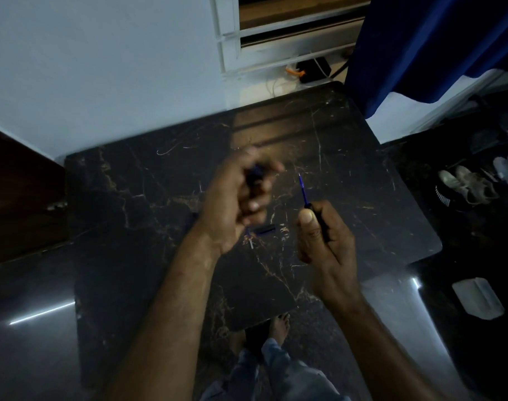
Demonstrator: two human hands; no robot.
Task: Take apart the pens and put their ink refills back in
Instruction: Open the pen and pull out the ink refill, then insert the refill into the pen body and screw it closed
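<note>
My right hand [325, 235] grips a dark pen barrel [319, 221] above the black marble table [131, 198]. A thin blue ink refill [302, 188] sticks up and away from the barrel's top. My left hand [238, 198] is blurred and closed around a small dark blue pen part [255, 173]; I cannot tell which part it is. On the table below the left hand lie a short dark pen piece [265, 229] and a thin pale piece [250, 241]. Another dark pen part [190, 219] peeks out left of my left wrist.
A white wall and a window frame [229, 33] stand behind the table, with a blue curtain [420, 44] at the back right. Shoes [466, 183] and a pale container [478, 298] lie on the floor at right. My bare foot [280, 325] shows under the table's front edge.
</note>
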